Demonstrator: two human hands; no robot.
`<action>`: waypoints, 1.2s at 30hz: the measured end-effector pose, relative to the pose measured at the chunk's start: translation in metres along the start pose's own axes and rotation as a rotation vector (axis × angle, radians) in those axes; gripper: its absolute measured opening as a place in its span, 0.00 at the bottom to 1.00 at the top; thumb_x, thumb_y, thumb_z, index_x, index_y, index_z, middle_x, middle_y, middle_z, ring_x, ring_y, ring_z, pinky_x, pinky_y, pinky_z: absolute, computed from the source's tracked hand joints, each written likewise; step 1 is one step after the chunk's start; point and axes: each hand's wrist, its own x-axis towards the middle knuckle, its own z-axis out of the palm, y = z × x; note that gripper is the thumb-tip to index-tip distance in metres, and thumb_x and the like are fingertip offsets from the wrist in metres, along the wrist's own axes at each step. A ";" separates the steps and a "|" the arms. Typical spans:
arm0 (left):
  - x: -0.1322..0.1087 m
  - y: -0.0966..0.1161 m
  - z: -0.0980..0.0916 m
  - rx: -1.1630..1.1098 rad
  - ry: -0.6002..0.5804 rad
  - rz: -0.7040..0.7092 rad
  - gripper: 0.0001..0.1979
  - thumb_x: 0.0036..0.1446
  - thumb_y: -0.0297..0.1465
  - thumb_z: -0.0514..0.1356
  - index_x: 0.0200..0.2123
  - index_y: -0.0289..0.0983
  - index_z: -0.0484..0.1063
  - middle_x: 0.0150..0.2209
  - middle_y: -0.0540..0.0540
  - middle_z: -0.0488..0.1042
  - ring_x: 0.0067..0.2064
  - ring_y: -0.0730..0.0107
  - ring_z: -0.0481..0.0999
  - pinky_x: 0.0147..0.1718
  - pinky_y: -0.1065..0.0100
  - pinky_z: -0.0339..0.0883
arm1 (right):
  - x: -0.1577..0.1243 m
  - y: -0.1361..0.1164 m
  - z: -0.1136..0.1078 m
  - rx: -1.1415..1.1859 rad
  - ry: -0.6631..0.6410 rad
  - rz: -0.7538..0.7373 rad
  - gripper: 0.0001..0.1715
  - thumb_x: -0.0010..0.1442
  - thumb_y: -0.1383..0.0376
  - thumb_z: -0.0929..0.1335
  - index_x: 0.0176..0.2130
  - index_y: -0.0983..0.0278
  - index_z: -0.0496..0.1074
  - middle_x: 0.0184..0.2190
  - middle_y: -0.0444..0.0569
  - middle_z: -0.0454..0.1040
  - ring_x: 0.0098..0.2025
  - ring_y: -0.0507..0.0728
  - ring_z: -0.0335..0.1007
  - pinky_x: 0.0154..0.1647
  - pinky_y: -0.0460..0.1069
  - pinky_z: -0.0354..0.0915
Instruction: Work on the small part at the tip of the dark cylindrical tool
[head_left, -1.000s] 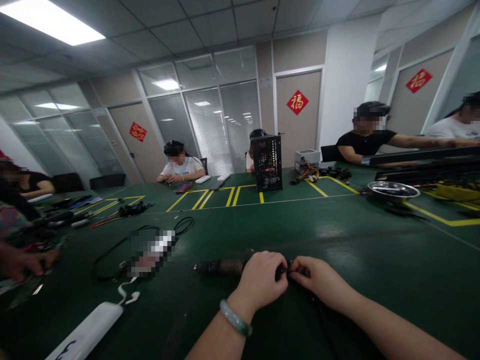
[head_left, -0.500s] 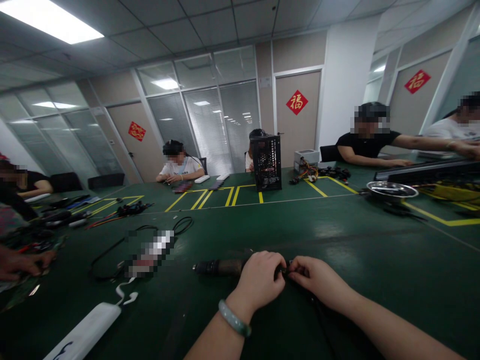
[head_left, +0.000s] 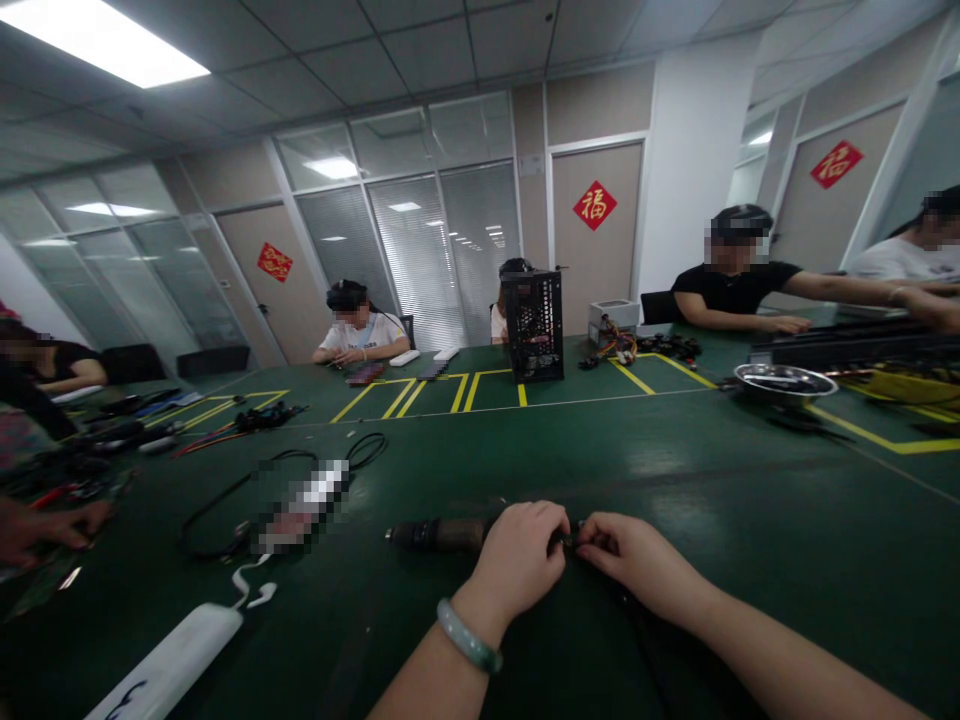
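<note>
A dark electric screwdriver [head_left: 439, 536] lies on its side on the green table, its bit end pointing left. My left hand [head_left: 521, 555], with a jade-like bangle on the wrist, is closed around its rear part. Close beside it, my right hand [head_left: 626, 555] pinches at the tool's rear end, where a black cable [head_left: 637, 625] runs down under my forearm. The fingertips of both hands nearly meet. Exactly what lies between them is mostly hidden.
To my left lie a white power bank [head_left: 180, 660], a blurred phone [head_left: 307, 505] and a looped black cable [head_left: 367, 450]. A black computer case [head_left: 534, 328] stands ahead. A metal bowl [head_left: 784, 380] sits right. A co-worker's hand [head_left: 52, 530] is at far left.
My hands and the screwdriver stay practically in place. At the far right, a co-worker's outstretched arm and the long black part near it have shifted slightly.
</note>
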 end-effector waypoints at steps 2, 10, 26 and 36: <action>0.000 0.001 -0.001 0.008 -0.006 0.008 0.09 0.53 0.23 0.58 0.38 0.41 0.68 0.43 0.51 0.73 0.46 0.65 0.70 0.50 0.63 0.61 | 0.000 -0.001 -0.001 0.001 -0.004 0.002 0.05 0.60 0.63 0.67 0.35 0.60 0.73 0.29 0.42 0.75 0.31 0.54 0.70 0.30 0.45 0.60; -0.001 0.004 -0.004 -0.009 -0.010 -0.029 0.10 0.54 0.25 0.58 0.41 0.41 0.68 0.44 0.49 0.73 0.46 0.63 0.71 0.50 0.60 0.62 | 0.001 -0.003 -0.002 0.015 -0.015 0.009 0.06 0.60 0.63 0.66 0.36 0.60 0.73 0.31 0.42 0.76 0.32 0.54 0.71 0.31 0.45 0.60; -0.001 0.002 -0.002 -0.025 0.007 -0.026 0.09 0.54 0.27 0.59 0.40 0.40 0.68 0.45 0.49 0.73 0.47 0.62 0.71 0.50 0.60 0.61 | 0.000 -0.004 -0.002 -0.007 -0.013 0.018 0.06 0.60 0.63 0.66 0.35 0.61 0.73 0.30 0.43 0.76 0.32 0.54 0.71 0.31 0.45 0.61; 0.000 0.006 -0.007 -0.010 -0.017 0.005 0.09 0.55 0.26 0.57 0.41 0.41 0.69 0.43 0.49 0.73 0.46 0.63 0.71 0.50 0.60 0.61 | -0.002 -0.012 -0.006 0.019 -0.027 0.034 0.06 0.60 0.63 0.66 0.36 0.60 0.74 0.32 0.43 0.77 0.33 0.54 0.72 0.33 0.46 0.62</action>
